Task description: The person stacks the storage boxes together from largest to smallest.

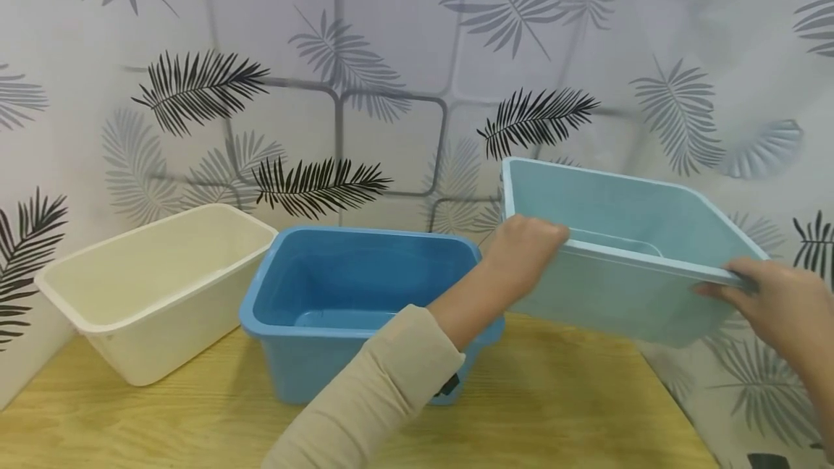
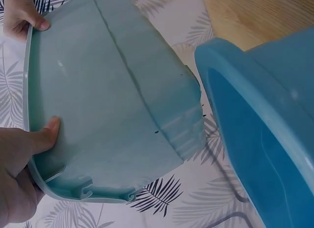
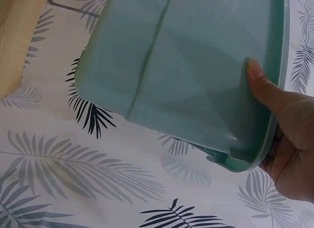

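Note:
A pale teal plastic bin [image 1: 606, 288] is held in the air over the right end of the table, tilted with its right side lower. My left hand [image 1: 524, 252] grips its near rim close to the left corner, the thumb [image 2: 48, 132] lying on the outer wall. At the near right corner my right hand [image 1: 775, 302] pinches the rim, with its thumb [image 3: 262, 83] pressed to the outside. Just left of it a blue bin [image 1: 313, 360] stands upright on the table, partly covered by my left forearm. No contents show in the teal bin.
A cream bin [image 1: 176, 331] stands at an angle on the left of the wooden table [image 1: 573, 396], its corner beside the blue bin. Behind hangs a leaf-patterned cloth [image 1: 391, 35]. The table's right edge [image 1: 674, 400] lies below the teal bin.

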A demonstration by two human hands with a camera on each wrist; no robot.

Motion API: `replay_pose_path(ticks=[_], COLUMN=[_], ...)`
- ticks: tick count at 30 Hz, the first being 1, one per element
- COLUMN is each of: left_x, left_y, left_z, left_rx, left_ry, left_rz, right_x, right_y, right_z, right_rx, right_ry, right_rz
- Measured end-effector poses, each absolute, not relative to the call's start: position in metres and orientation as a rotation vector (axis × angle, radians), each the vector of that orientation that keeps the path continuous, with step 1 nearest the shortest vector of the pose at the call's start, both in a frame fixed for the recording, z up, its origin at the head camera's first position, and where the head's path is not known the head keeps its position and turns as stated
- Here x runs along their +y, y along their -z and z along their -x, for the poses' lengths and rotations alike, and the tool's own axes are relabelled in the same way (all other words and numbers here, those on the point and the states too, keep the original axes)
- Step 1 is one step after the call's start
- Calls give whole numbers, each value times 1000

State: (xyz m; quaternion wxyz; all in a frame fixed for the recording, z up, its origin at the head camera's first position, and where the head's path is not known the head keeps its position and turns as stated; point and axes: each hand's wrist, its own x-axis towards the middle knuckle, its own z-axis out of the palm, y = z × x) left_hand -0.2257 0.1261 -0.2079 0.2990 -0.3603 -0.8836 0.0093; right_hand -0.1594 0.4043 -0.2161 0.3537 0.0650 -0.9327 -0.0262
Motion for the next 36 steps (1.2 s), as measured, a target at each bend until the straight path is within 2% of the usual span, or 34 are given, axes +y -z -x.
replay_pose_path(ticks=[17, 36], left_x=[92, 44], left_y=[205, 205], left_z=[227, 228], left_rx=[-2429, -2420], left_ry=[177, 318], left_rz=[954, 962], right_x=[385, 340], right_y=[209, 214], right_z=[165, 178], right_rx=[-2324, -2278], right_ry=[38, -29], right_rz=[-307, -372])
